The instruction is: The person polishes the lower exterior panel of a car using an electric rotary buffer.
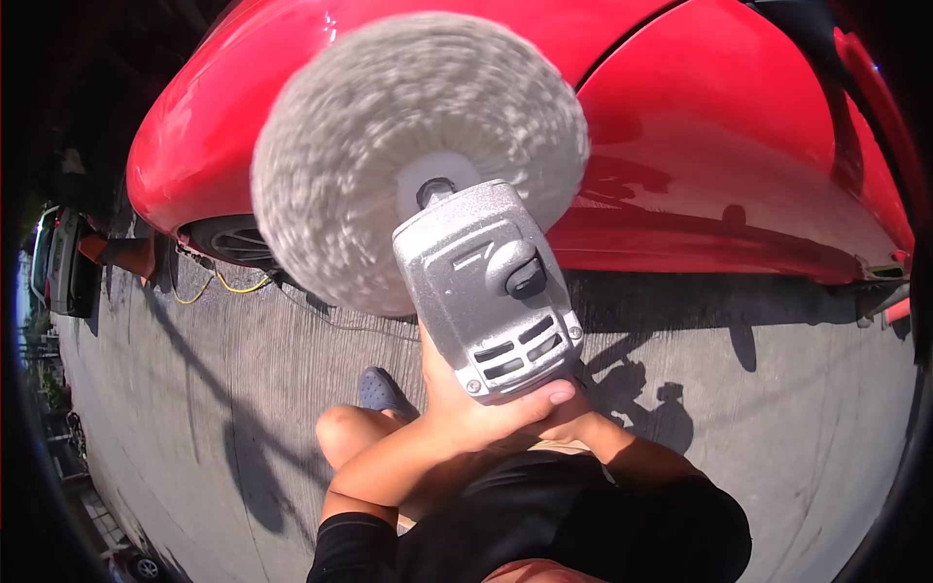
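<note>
A silver power polisher (pixel 486 282) is held up in front of me, its vented rear end toward my body. Its round, whitish wool pad (pixel 340 146) looks smeared by motion and overlaps the red car (pixel 700 146) in view; whether they touch cannot be told. My left hand (pixel 462 403) is closed round the near end of the polisher, with the thumb stretched across below the vents. Close beside it, my right hand (pixel 569 420) reaches under the tool from the right, and its fingers are hidden.
Left of the car's wheel (pixel 228 238) stands an orange cone (pixel 136 255), with a yellow cable (pixel 241 285) on the concrete ground (pixel 292 360). Another vehicle (pixel 70 262) is at far left. A clog (pixel 379 391) shows beside my knee. Shadows cross the ground.
</note>
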Demonstrator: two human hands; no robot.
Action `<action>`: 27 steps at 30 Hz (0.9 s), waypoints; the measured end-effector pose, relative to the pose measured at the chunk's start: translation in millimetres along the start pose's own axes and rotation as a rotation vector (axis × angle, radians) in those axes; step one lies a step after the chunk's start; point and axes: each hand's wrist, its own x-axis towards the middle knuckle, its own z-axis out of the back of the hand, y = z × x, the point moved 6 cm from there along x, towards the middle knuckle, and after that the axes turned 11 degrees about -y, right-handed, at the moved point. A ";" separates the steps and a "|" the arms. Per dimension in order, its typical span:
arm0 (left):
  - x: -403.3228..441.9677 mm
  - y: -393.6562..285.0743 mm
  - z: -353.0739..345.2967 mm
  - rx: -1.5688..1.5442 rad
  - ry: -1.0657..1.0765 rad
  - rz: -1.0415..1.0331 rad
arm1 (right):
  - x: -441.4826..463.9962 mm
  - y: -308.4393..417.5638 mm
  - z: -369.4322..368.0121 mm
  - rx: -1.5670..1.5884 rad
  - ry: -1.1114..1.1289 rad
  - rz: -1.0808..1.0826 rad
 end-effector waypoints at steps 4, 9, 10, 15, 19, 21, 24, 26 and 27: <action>-6.5 -16.9 30.2 0.016 -0.164 -0.057 | 15.2 25.3 -19.0 0.032 0.090 -0.100; 8.4 -49.5 18.0 -0.026 -0.121 -0.137 | 11.3 64.1 -24.6 0.103 0.073 -0.174; 13.7 -57.4 8.9 -0.052 -0.096 -0.133 | 7.9 67.7 -22.7 0.172 0.071 -0.193; 28.5 -105.0 -29.9 -0.031 -0.058 -0.080 | 2.9 107.1 -4.1 0.307 0.012 -0.092; 20.3 -107.7 -7.4 0.020 -0.181 -0.117 | 6.0 106.3 -18.2 0.264 0.111 -0.169; 19.6 -113.7 -0.8 0.034 -0.193 -0.212 | 8.2 104.9 -23.6 0.168 0.142 -0.161; 24.5 -120.8 -6.1 0.054 -0.154 -0.181 | 8.4 110.8 -22.2 0.300 0.111 -0.147; 36.0 -129.5 -24.6 0.033 -0.120 -0.181 | 8.3 121.1 -13.9 0.411 0.069 -0.149; 40.6 -135.2 -34.3 -0.002 -0.097 -0.183 | 7.7 129.9 -8.6 0.456 0.055 -0.149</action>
